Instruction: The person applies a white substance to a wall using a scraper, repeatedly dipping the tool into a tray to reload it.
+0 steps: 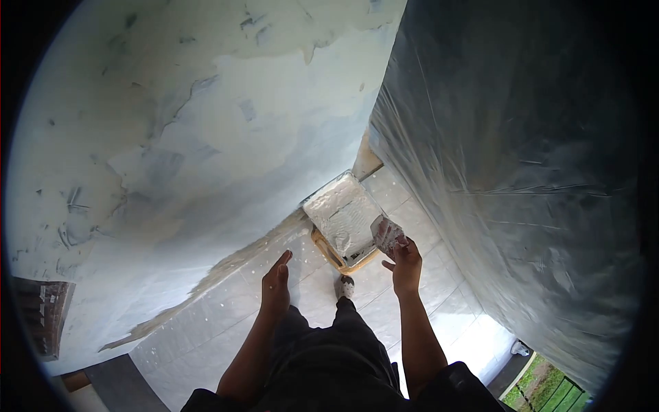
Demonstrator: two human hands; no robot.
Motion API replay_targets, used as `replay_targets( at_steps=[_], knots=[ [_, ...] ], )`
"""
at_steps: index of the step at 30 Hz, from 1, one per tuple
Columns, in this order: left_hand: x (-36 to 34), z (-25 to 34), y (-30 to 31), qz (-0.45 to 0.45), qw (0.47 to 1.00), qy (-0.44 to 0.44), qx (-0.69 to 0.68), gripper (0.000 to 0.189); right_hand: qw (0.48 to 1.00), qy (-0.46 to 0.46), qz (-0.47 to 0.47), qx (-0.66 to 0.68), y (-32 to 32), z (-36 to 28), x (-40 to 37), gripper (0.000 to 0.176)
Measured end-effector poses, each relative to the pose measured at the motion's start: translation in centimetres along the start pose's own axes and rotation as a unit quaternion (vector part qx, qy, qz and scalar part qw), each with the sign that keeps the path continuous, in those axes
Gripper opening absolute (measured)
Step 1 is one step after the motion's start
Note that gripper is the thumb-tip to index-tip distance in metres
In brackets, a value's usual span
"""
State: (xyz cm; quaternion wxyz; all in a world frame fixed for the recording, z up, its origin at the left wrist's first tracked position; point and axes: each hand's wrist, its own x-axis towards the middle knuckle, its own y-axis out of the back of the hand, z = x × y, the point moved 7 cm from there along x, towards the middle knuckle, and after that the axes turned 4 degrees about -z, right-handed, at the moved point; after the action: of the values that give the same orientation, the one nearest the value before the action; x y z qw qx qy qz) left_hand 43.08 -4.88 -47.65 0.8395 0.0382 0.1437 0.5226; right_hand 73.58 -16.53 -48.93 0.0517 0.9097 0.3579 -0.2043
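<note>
My right hand (406, 266) is closed around a putty knife (388, 233), its flat, flared blade smeared with greyish white coating. The knife is raised just beside the near right edge of a tray (343, 213) caked with white paint or filler. The grip inside my fingers is mostly hidden. My left hand (276, 288) holds nothing; its fingers are stretched out, pointing up toward the wall, left of the tray. A yellow-brown wooden rim (328, 253) shows under the tray's near side.
A patchy white-coated wall (226, 151) rises on the left, with a framed dark opening (42, 317) low down. Dark plastic sheeting (508, 172) hangs on the right. The tiled floor (254, 295) is paint-spotted. My foot (346, 287) is close to the tray; grass (549, 384) shows beyond.
</note>
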Motion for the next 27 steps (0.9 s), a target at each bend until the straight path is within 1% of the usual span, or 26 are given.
replay_targets(
  at_steps=[1, 2, 4, 5, 6, 7, 8, 10, 11, 12, 13, 14, 15, 16, 18, 19, 20, 21, 22, 24, 25, 27],
  knots=[
    [0.7, -2.0, -1.6, 0.01, 0.999, 0.024, -0.022, 0.077, 0.993, 0.014, -0.007, -0.115, 1.0, 0.5, 1.8, 0.023],
    [0.7, -4.3, -2.9, 0.02, 0.997, 0.056, -0.04, 0.075, 0.993, -0.004, -0.006, -0.118, 2.3, 1.9, 3.0, 0.023],
    [0.7, -8.0, -6.0, 0.02, 0.993, 0.106, -0.043, 0.071, 0.962, -0.011, -0.081, -0.259, 3.3, 4.8, 5.4, 0.024],
    [1.1, -9.5, -7.7, -0.004, 0.99, 0.136, -0.048, 0.078, 0.951, -0.042, -0.103, -0.287, 4.0, 6.9, 6.7, 0.024],
    [1.0, -11.4, -9.2, -0.024, 0.984, 0.17, -0.056, 0.086, 0.948, -0.053, -0.112, -0.292, 4.4, 9.1, 7.9, 0.024],
    [1.5, -13.5, -10.5, -0.026, 0.974, 0.203, -0.095, 0.085, 0.927, -0.006, -0.127, -0.352, 4.1, 10.5, 8.8, 0.024],
    [1.8, -15.4, -11.4, 0.027, 0.965, 0.236, -0.109, 0.071, 0.902, 0.045, -0.138, -0.406, 3.6, 11.9, 9.8, 0.023],
    [2.6, -19.4, -13.1, 0.052, 0.953, 0.273, -0.116, 0.071, 0.898, 0.013, -0.16, -0.409, 2.3, 14.2, 11.3, 0.025],
    [3.0, -22.8, -13.8, 0.05, 0.957, 0.274, -0.08, 0.071, 0.888, 0.028, -0.176, -0.424, 1.3, 15.6, 12.4, 0.024],
    [3.1, -24.3, -14.3, 0.048, 0.954, 0.287, -0.078, 0.071, 0.877, 0.035, -0.191, -0.44, 0.8, 17.2, 12.7, 0.024],
    [3.9, -25.2, -15.0, 0.024, 0.955, 0.295, -0.037, 0.072, 0.863, 0.028, -0.201, -0.462, -0.1, 18.2, 13.3, 0.024],
    [5.1, -26.0, -15.8, 0.002, 0.955, 0.298, 0.001, 0.072, 0.861, 0.02, -0.205, -0.464, -0.8, 19.5, 14.0, 0.024],
    [5.9, -26.3, -16.5, 0.005, 0.957, 0.292, 0.001, 0.073, 0.861, 0.03, -0.205, -0.465, -1.4, 20.5, 14.5, 0.024],
    [6.3, -27.9, -17.1, 0.006, 0.953, 0.301, 0.0, 0.073, 0.86, 0.039, -0.206, -0.464, -2.1, 21.4, 14.8, 0.023],
    [7.0, -31.0, -18.3, 0.016, 0.938, 0.323, -0.125, 0.093, 0.858, 0.007, -0.217, -0.466, -3.1, 23.2, 15.5, 0.023],
    [7.6, -30.9, -18.5, 0.017, 0.935, 0.332, -0.124, 0.093, 0.865, 0.026, -0.224, -0.449, -3.8, 23.5, 15.7, 0.023],
    [7.9, -31.0, -18.7, 0.047, 0.911, 0.356, -0.204, 0.096, 0.871, 0.047, -0.231, -0.43, -4.5, 23.7, 15.9, 0.023],
    [7.9, -31.2, -19.0, 0.078, 0.88, 0.376, -0.281, 0.098, 0.87, 0.043, -0.236, -0.431, -5.0, 24.0, 16.1, 0.023],
    [8.2, -31.5, -19.0, 0.079, 0.878, 0.379, -0.281, 0.098, 0.869, 0.041, -0.237, -0.432, -5.4, 24.6, 16.2, 0.023],
    [8.6, -31.8, -19.0, 0.094, 0.871, 0.38, -0.296, 0.1, 0.858, 0.105, -0.225, -0.449, -6.3, 24.5, 16.5, 0.024],
    [8.7, -32.0, -19.0, 0.095, 0.87, 0.381, -0.297, 0.1, 0.858, 0.104, -0.227, -0.45, -6.5, 24.6, 16.7, 0.024],
    [9.1, -32.4, -18.8, 0.085, 0.876, 0.379, -0.284, 0.1, 0.84, 0.128, -0.227, -0.476, -7.2, 24.4, 17.0, 0.024]
  ],
)
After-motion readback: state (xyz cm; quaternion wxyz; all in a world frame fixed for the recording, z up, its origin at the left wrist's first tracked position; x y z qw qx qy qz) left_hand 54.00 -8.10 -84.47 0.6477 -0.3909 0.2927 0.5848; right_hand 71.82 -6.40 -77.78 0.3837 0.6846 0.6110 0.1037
